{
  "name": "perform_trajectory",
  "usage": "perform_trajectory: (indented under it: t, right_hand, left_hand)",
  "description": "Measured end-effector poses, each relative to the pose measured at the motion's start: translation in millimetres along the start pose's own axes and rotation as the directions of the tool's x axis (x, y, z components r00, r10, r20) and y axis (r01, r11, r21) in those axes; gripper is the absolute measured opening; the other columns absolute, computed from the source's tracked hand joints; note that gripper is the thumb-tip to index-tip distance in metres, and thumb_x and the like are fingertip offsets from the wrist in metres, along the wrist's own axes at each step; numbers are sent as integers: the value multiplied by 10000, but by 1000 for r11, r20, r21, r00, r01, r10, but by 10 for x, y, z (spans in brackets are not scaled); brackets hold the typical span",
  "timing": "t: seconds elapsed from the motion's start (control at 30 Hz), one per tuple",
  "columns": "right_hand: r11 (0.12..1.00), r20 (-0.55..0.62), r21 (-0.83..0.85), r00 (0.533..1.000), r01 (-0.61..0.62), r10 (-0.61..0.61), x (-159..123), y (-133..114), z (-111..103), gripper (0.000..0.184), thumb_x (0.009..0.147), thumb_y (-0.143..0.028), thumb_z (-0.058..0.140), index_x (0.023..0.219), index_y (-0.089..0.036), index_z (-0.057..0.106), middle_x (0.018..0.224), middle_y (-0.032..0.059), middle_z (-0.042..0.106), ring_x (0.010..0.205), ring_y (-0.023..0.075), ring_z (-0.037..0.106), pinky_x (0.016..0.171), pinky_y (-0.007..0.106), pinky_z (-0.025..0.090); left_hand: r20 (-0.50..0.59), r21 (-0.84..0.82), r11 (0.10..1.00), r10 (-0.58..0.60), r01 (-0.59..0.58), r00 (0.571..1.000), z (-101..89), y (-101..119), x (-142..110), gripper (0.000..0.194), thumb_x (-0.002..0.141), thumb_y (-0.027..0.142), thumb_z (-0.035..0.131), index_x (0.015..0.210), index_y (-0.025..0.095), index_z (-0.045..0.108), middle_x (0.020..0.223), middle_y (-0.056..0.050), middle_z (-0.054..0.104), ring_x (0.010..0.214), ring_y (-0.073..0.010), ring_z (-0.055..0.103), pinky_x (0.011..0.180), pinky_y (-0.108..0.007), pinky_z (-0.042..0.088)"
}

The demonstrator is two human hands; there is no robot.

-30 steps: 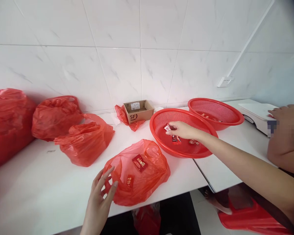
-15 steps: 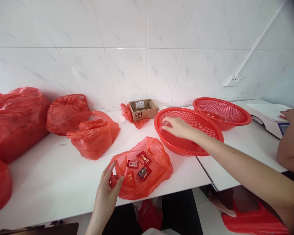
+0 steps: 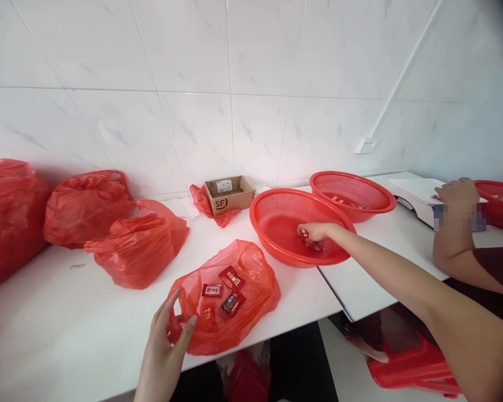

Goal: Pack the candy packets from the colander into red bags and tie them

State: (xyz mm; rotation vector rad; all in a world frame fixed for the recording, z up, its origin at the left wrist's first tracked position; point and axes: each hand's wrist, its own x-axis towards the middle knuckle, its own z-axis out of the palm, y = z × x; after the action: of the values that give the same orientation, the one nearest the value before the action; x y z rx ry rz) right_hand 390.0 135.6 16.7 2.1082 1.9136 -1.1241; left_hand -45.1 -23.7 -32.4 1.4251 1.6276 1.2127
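A red plastic bag (image 3: pixel 235 312) lies open near the table's front edge with several small red packets (image 3: pixel 225 290) inside. My left hand (image 3: pixel 163 346) pinches the bag's left rim between thumb and fingers. My right hand (image 3: pixel 314 233) reaches into the near red mesh basket (image 3: pixel 272 209). Its fingers are curled shut on small red packets at the basket's bottom.
Filled red bags (image 3: pixel 136 245) sit along the wall at left. A small cardboard box (image 3: pixel 229 194) stands behind the baskets. A second red basket (image 3: pixel 352 192) is further right. Another person's hand (image 3: pixel 456 192) rests on a white scale (image 3: pixel 414 190).
More packets lie in the open bag than a second ago. My right hand has dropped to the basket's bottom and closed on packets. My left hand stays at the bag's rim.
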Motion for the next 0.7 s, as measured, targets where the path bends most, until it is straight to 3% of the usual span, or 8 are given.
perform_trajectory:
  t: [0.17, 0.27, 0.37, 0.43, 0.53, 0.63, 0.7]
  right_hand:
    - [982, -136, 94, 980, 162, -148, -95, -233, -195, 175, 761, -172, 653, 913, -167, 566, 860, 46, 662, 685, 136, 659, 628, 240, 525]
    - [955, -221, 128, 947, 266, -234, -215, -507, -293, 160, 770, -165, 640, 915, -164, 571, 878, 58, 668, 720, 145, 659, 649, 249, 531]
    - [914, -275, 157, 905, 374, -323, -428, -874, -243, 169, 779, -189, 643, 930, -172, 568, 854, 43, 671, 703, 142, 656, 668, 262, 532]
    - [827, -298, 207, 839, 522, -455, -598, -1148, -57, 187, 810, -238, 629, 976, -181, 563, 842, 27, 670, 705, 133, 655, 698, 271, 530]
    - [642, -247, 264, 693, 720, -677, -775, -1523, 446, 224, 840, -311, 617, 1027, -195, 570, 918, 34, 667, 765, 146, 659, 706, 288, 532]
    - [617, -140, 0, 611, 787, -779, -771, -1740, 981, 222, 824, -247, 644, 1040, -206, 609, 1081, 63, 627, 962, 185, 624, 820, 325, 510]
    - [594, -112, -230, 586, 771, -803, -705, -1771, 1199, 236, 848, -186, 602, 1084, -198, 607, 1182, 96, 581, 1076, 212, 577, 879, 351, 484]
  left_hand:
    - [3, -27, 1000, -6, 6, 1000, -57, -35, -27, 682, 772, 546, 629, 1390, 304, 470, 1183, -69, 550, 879, -188, 593, 783, -333, 529]
    - [41, -34, 999, -22, 23, 999, -108, -84, -21, 669, 783, 515, 640, 1397, 334, 444, 1352, -82, 471, 929, -192, 600, 800, -341, 545]
    - [13, -68, 996, -56, 57, 998, -136, -94, -24, 720, 783, 494, 655, 1429, 338, 377, 1402, -89, 437, 982, -211, 597, 778, -334, 556]
    - [-20, -115, 989, -98, 95, 995, -142, -87, -28, 783, 768, 501, 670, 1451, 326, 329, 1373, -96, 455, 936, -201, 605, 727, -316, 557]
    - [-7, -196, 968, -158, 154, 987, -145, -94, -26, 797, 740, 527, 691, 1424, 266, 374, 1176, -80, 552, 818, -179, 612, 684, -306, 540]
    - [49, -282, 937, -199, 205, 979, -169, -124, -24, 669, 744, 524, 696, 1303, 210, 506, 1028, -52, 608, 857, -189, 615, 762, -312, 519]
    - [76, -337, 912, -221, 234, 972, -211, -136, -35, 534, 761, 500, 697, 1182, 194, 582, 998, -43, 638, 914, -184, 605, 820, -294, 494]
